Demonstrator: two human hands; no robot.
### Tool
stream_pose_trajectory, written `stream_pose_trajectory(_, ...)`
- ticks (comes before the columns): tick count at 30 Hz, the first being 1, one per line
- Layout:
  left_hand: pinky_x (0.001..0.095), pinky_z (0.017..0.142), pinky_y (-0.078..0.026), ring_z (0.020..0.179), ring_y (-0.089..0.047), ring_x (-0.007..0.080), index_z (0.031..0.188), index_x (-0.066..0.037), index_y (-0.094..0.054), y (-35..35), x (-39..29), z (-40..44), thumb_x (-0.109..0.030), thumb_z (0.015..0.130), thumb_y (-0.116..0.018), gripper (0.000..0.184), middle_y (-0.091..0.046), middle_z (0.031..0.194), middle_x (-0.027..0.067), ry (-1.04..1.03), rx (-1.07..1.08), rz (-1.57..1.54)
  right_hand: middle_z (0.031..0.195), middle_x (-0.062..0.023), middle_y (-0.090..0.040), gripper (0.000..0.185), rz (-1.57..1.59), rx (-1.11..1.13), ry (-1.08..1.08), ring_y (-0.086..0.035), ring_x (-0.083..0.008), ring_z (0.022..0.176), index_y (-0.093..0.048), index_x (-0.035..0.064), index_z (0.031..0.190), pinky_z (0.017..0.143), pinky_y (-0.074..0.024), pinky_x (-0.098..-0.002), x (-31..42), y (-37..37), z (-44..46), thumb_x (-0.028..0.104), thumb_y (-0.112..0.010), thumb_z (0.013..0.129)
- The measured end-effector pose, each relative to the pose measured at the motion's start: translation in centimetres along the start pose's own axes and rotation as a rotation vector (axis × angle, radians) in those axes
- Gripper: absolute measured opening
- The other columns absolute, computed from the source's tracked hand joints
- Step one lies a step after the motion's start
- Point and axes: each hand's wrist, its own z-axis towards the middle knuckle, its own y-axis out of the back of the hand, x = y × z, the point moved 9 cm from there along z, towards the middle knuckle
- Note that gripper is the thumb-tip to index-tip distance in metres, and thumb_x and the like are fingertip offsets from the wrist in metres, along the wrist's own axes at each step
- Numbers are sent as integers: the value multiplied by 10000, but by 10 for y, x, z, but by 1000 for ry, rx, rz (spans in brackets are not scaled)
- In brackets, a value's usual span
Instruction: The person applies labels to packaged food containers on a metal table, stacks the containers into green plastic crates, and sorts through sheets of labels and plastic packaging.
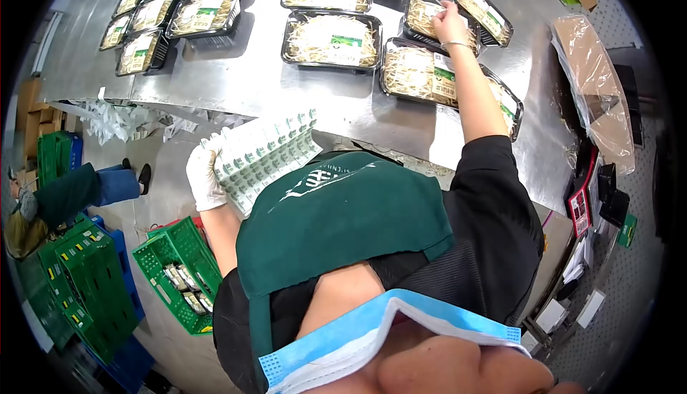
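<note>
Gloved in white, my left hand (205, 173) holds a sheet of small green-and-white stickers (268, 156) in front of the apron. My bare right hand (449, 25) reaches across the steel table (257, 72) and touches the top of a black tray of bean sprouts (424, 16); its fingers are bent together, and anything between them is too small to make out. A labelled tray (485, 15) lies tilted beside it, and another (418, 72) is just below, partly behind my forearm. More sprout trays (333, 40) sit to the left of my right hand.
Several trays (206, 13) stand at the upper left. Scrap paper (122, 120) hangs by the table's edge. Green crates (168, 265) are on the floor at left, near another person (79, 190). Plastic-wrapped cardboard (594, 86) is at right.
</note>
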Motion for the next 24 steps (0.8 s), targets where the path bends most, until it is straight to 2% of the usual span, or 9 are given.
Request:
stream_pose_trajectory(4, 260, 730, -445, 786, -562, 146, 865, 21, -570, -14, -12, -5, -42, 703, -630, 184, -592, 863, 81, -21, 93, 23, 1185, -108, -417, 630, -374, -161, -123, -377, -289, 1084, -354, 194, 1244, 873, -274, -495, -16, 37, -20, 390, -582, 691)
stream_pose_trajectory(5, 264, 727, -449, 785, -563, 150, 863, 21, -569, -18, -19, -8, -43, 701, -632, 185, -592, 862, 85, -55, 99, 14, 1065, -117, -503, 558, -429, -271, -70, -448, -262, 1009, -458, 153, 1162, 850, -332, -428, -14, 55, -35, 379, -612, 675)
stream_pose_trajectory(9, 261, 699, -452, 752, -567, 150, 855, 16, -565, -41, -19, -17, -51, 682, -637, 198, -593, 841, 91, 72, 193, 75, 749, -82, -567, 195, 509, 362, 72, -535, -232, 750, -607, 67, 787, 708, -420, -302, 20, 20, -109, 243, -609, 703)
stream_pose_trajectory(11, 248, 678, -445, 729, -565, 145, 849, 14, -565, -71, -28, -19, -57, 697, -611, 174, -593, 829, 89, 19, 222, 148, 744, -76, -555, 143, 232, 312, 171, -516, -249, 745, -591, 76, 741, 698, -413, -338, 47, 20, -141, 218, -581, 728)
stream_pose_trajectory(13, 255, 664, -459, 742, -565, 142, 895, 14, -553, -105, -16, -20, -55, 743, -534, 168, -590, 835, 67, 126, 439, 273, 773, -88, -545, 207, -11, 57, 344, -498, -261, 766, -570, 85, 749, 688, -401, -376, 62, 29, -148, 286, -602, 708)
stream_pose_trajectory(15, 231, 648, -439, 732, -549, 120, 893, 19, -550, -146, -23, -30, -63, 756, -501, 168, -589, 827, 55, 9, 512, 331, 814, -94, -544, 293, -349, 10, 222, -498, -274, 775, -568, 86, 809, 693, -399, -395, 56, 43, -140, 347, -618, 684)
stream_pose_trajectory(17, 216, 644, -419, 729, -526, 100, 905, 16, -548, -179, -27, -39, -61, 756, -504, 173, -581, 821, 41, -223, 636, 560, 795, -104, -557, 333, -313, -210, 202, -519, -268, 771, -576, 79, 894, 650, -425, -389, 42, 65, -137, 346, -610, 697)
stream_pose_trajectory(21, 255, 657, -420, 754, -528, 164, 920, 2, -548, -227, -10, -58, -79, 764, -499, 183, -561, 845, 95, -272, 888, 732, 763, -64, -574, 250, 643, 436, 296, -546, -211, 698, -578, 67, 879, 625, -431, -314, 141, 70, -183, 260, -608, 722)
stream_pose_trajectory(24, 267, 627, -424, 751, -527, 158, 895, -4, -560, -238, 4, -60, -72, 760, -503, 162, -560, 836, 88, -174, 882, 559, 679, -16, -526, 149, 376, 164, 719, -498, -194, 649, -571, 87, 749, 608, -399, -300, 191, 92, -218, 181, -657, 673)
